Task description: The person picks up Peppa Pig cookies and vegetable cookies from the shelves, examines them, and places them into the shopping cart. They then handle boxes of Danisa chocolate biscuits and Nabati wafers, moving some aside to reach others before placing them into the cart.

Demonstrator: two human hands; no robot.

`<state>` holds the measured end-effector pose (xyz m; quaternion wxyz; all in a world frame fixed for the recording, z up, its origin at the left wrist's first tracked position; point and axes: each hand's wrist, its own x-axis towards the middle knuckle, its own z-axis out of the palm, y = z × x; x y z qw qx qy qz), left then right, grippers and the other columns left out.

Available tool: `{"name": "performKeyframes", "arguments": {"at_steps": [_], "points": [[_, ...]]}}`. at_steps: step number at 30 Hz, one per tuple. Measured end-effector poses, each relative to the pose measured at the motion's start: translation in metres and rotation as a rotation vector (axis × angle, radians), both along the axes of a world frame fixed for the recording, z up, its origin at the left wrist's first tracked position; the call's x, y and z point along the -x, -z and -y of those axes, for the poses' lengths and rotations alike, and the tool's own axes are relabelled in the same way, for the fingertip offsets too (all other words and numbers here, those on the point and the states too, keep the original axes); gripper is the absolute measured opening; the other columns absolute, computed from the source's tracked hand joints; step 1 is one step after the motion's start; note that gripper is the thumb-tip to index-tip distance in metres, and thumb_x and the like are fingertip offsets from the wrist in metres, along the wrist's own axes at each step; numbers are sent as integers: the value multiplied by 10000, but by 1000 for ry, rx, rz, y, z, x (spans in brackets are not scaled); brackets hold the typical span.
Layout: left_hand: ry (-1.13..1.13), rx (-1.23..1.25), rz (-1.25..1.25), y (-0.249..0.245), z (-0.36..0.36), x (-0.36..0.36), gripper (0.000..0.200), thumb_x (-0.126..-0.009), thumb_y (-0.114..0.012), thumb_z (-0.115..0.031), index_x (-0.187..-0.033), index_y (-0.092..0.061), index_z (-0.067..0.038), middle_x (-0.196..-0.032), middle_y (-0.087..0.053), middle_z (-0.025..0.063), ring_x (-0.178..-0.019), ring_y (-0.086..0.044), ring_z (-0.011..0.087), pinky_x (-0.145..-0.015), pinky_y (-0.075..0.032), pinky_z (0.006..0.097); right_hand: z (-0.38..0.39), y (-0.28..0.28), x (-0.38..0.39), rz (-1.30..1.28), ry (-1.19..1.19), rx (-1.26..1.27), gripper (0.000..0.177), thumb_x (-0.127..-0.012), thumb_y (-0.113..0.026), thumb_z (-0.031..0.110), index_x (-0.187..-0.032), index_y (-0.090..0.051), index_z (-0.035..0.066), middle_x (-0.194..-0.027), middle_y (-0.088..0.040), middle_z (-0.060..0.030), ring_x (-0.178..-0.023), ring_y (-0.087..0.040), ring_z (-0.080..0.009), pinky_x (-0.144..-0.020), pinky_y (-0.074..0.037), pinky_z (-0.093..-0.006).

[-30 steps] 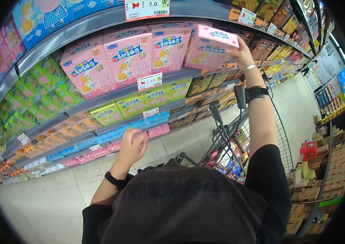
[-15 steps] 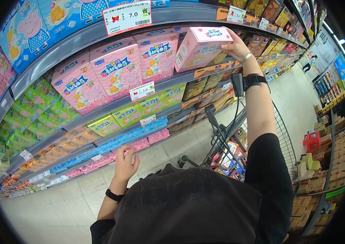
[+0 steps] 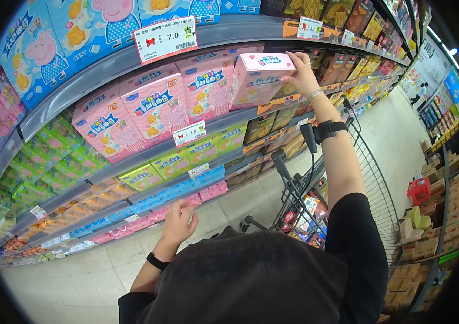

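A pink cookie box (image 3: 259,83) with a cartoon pig design is gripped by my right hand (image 3: 300,76), thumb and fingers on its right end. It stands slightly turned at the right end of a row of matching pink boxes (image 3: 156,108) on the shelf. Its lower right part is partly behind the hand. Lower down, in front of the bottom shelves, my left hand (image 3: 179,221) hangs in the air with loosely bent fingers apart, holding nothing.
A wire shopping cart (image 3: 367,178) with packaged goods (image 3: 307,216) stands at my right. Blue boxes (image 3: 40,59) fill the shelf above; green boxes (image 3: 172,164) sit below. A price tag (image 3: 166,39) hangs from the shelf edge. A red basket (image 3: 418,190) lies across the aisle.
My right hand has moved the pink box left and deeper into the shelf row, and it stands straighter. My left hand has shifted slightly right, its fingers more bent.
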<state>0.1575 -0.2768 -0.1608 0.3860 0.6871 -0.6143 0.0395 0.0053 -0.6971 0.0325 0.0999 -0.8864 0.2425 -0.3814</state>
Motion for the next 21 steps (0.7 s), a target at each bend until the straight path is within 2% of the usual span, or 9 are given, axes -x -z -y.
{"name": "performKeyframes", "arguments": {"at_steps": [1,2,4,8,11,15,18,21], "points": [[6,-4,-8,-1,1,0,244,-660,-614,-80,-897,-559,-65,-917,-509,121,-804,-536,269,-665,-445,364,-2,-1,-1,20,33,28,747,-581,-730,5,-1236,-383,95,-1125,-401,-125,-950,-502,-240,-746,-481,-287],[11,-3,-5,-2,2,0,239,-660,-614,-79,-892,-561,-63,-917,-508,122,-797,-539,269,-665,-447,363,-5,-1,-2,-60,104,236,742,-584,-711,-10,-1233,-394,162,-1104,-387,-131,-897,-514,-278,-736,-476,-325],[19,4,1,-5,2,1,230,-659,-615,-78,-882,-563,-60,-918,-507,123,-784,-545,268,-667,-451,362,-14,0,-11,-102,138,159,702,-584,-707,-12,-1198,-409,152,-1067,-416,-153,-876,-518,-342,-744,-460,-378],[24,22,11,-8,-2,-6,234,-654,-618,-57,-882,-563,-50,-922,-503,133,-790,-545,274,-669,-456,363,-12,4,-27,-123,281,248,570,-632,-652,31,-1151,-440,132,-1047,-454,-101,-858,-542,-300,-679,-467,-389],[38,0,9,-7,-8,-9,255,-668,-625,-44,-902,-522,-31,-947,-468,161,-848,-511,302,-693,-450,355,-8,0,-30,-186,352,371,494,-637,-637,61,-1097,-472,132,-987,-484,-75,-880,-536,-263,-692,-453,-368],[-2,22,-40,-6,-11,-7,245,-645,-617,-40,-883,-560,-49,-905,-497,134,-792,-538,280,-671,-459,352,8,1,-29,-159,312,573,434,-636,-625,88,-1045,-498,155,-925,-501,-34,-926,-513,-206,-737,-414,-325],[-9,6,-42,-4,-14,-6,249,-643,-615,-35,-885,-557,-51,-902,-495,132,-792,-537,278,-668,-459,351,10,-3,-26,-126,272,650,483,-572,-676,107,-1026,-516,130,-885,-500,-38,-889,-508,-225,-729,-414,-345],[-8,-10,-28,-6,-16,-10,252,-651,-620,-34,-892,-545,-49,-926,-479,139,-816,-526,284,-672,-456,348,4,-7,-19,-162,288,660,493,-568,-689,158,-1030,-516,157,-896,-496,-22,-897,-504,-202,-714,-403,-336]]}}
